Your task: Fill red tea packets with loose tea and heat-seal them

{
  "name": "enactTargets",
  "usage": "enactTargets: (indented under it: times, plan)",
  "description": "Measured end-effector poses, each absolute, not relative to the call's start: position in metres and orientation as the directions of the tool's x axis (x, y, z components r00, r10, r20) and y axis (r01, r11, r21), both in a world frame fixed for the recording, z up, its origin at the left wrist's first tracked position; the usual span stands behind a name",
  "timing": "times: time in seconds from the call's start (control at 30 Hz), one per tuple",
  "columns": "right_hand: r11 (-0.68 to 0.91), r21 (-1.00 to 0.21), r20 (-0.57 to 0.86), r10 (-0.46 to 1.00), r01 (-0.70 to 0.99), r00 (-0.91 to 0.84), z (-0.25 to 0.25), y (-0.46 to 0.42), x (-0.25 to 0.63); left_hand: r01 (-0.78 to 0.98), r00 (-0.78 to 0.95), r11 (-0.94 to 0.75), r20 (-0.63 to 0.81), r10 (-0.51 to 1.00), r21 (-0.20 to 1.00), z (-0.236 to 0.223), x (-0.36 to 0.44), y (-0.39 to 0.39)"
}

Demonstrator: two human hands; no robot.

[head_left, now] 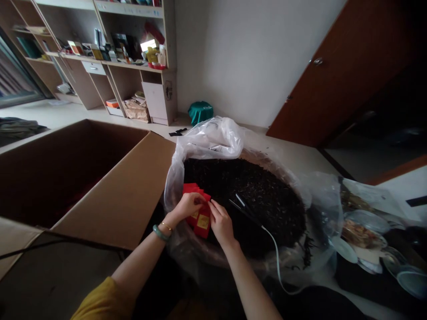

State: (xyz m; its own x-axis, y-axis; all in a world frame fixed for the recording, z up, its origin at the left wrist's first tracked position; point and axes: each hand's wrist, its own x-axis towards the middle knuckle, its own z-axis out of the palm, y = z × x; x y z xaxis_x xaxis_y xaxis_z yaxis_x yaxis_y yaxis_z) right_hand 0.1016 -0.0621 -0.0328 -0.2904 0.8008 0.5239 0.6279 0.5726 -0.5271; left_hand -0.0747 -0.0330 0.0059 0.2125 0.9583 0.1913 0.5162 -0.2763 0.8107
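Cardboard box — large, open-topped, at 9 o'clock of the hands; interior dark, with a reddish patch low inside, too dim to identify.

Basket of dark loose leaf — wide, round, lined with a clear plastic sheet that bunches up at its 12 o'clock edge. It sits at 3 o'clock of the box, touching the box flap or very near it.

Shelf unit — far wall, 11 o'clock, cluttered.

White cable — runs from a dark slim tool lying on the leaf, over the basket's near rim toward 5 o'clock.

Bowls and dishes — at 3 o'clock of the basket, under more plastic.

Red packets — a small fanned stack with gold labels, held over the basket's 8 o'clock rim, between both hands.

Left hand — jade bangle and thin gold bracelet at the wrist; fingers curled closed around the stack from behind.

Right hand — thumb and forefinger pinched on the front packet's upper edge, remaining fingers loosely bent.

Risk, as a judgement: the fan is gripped only at one end, so a loosened left-hand hold could let packets slide into the leaf or down between plastic and rim. The cable lies just beside the right wrist — a snag could drag the tool through the leaf.
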Motion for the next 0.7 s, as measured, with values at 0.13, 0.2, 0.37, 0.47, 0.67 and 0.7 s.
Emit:
enactTargets:
  times: [0.13, 0.2, 0.37, 0.47, 0.67, 0.7]
  plan:
    - [0.571, -0.522, 0.522, 0.801, 0.633, -0.292, -0.034, -0.063, 0.101, 0.508, 0.205, -0.272, 0.192, 0.96, 0.817, 0.007, -0.075, -0.033]
    - [0.574, -0.514, 0.526, 0.798, 0.638, -0.294, -0.029, -0.064, 0.1, 0.516, 0.208, -0.281, 0.2, 0.958, 0.81, 0.008, -0.075, -0.033]
    - [0.5, -0.42, 0.524, 0.815, 0.758, -0.247, -0.006, -0.062, 0.096, 0.459, 0.262, -0.33, 0.229, 0.938, 0.825, 0.01, -0.072, -0.037]
    - [0.552, -0.355, 0.504, 0.793, 0.754, -0.343, 0.006, -0.055, 0.099, 0.387, 0.261, -0.338, 0.25, 0.933, 0.858, 0.01, -0.07, -0.039]
    - [0.483, -0.611, 0.523, 0.841, 0.627, -0.138, 0.01, -0.043, 0.12, 0.354, 0.259, -0.336, 0.254, 0.932, 0.873, 0.012, -0.067, -0.041]
    - [0.427, -0.681, 0.489, 0.87, 0.595, -0.064, 0.009, -0.044, 0.123, 0.402, 0.278, -0.337, 0.237, 0.931, 0.852, 0.014, -0.067, -0.041]
